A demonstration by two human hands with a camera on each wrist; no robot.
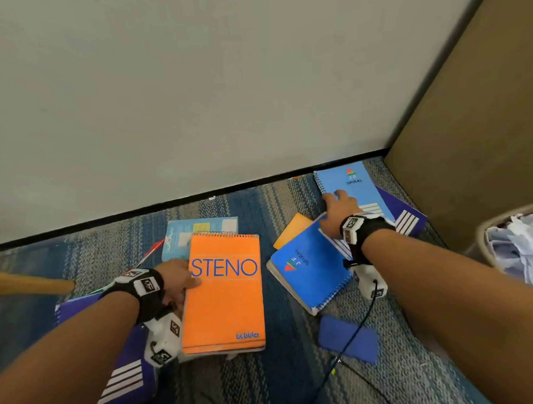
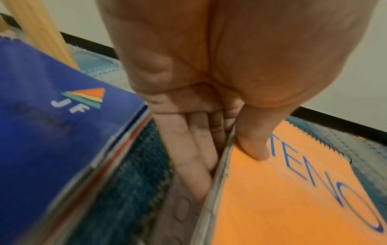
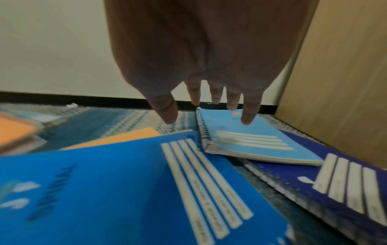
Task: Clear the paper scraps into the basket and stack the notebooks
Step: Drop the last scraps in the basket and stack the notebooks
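Two hands: left hand [image 1: 175, 279] grasping orange STENO notebook [image 1: 223, 292], thumb on cover; right hand [image 1: 336, 212] released, fingers spread over light-blue spiral notebook [image 1: 355, 186] on carpet [image 1: 259, 208].

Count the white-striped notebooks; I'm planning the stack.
4: dark blue under the left forearm, mid-blue by the right wrist, light blue under the right hand, navy beneath that. Others may be hidden.
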